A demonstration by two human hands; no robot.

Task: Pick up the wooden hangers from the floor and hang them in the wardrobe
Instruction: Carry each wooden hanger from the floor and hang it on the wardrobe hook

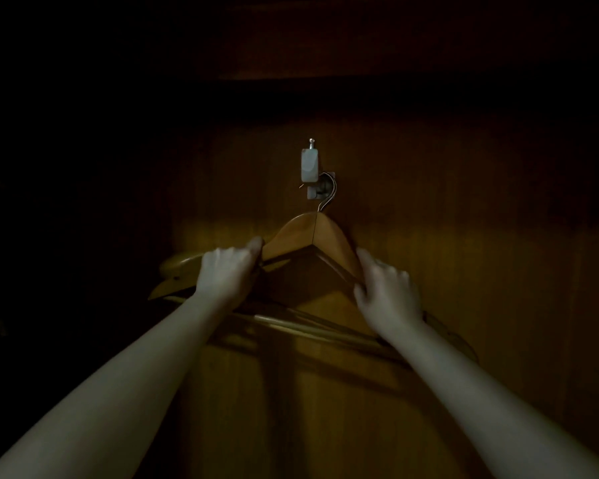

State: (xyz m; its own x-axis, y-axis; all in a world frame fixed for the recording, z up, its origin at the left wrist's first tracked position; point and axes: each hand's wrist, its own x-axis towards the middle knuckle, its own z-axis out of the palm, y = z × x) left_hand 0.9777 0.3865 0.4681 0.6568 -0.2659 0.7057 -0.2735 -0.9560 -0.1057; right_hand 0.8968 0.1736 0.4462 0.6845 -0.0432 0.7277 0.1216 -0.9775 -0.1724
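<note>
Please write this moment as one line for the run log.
step: hanging | left hand: grips hanger, left side | right hand: grips hanger, right side | hook: over peg

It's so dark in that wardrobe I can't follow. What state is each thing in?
wooden hanger: wire hook over the wall fitting, gripped at both arms.
wall fitting: bears that hook.
left hand: grips the hanger's left arm.
right hand: grips its right arm.
other hangers: bunched below it; hooks hidden.

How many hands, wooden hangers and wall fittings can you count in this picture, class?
Hands: 2, left hand, right hand
Wooden hangers: at least 2, overlapping, dim
Wall fitting: 1
Total: at least 5
</note>
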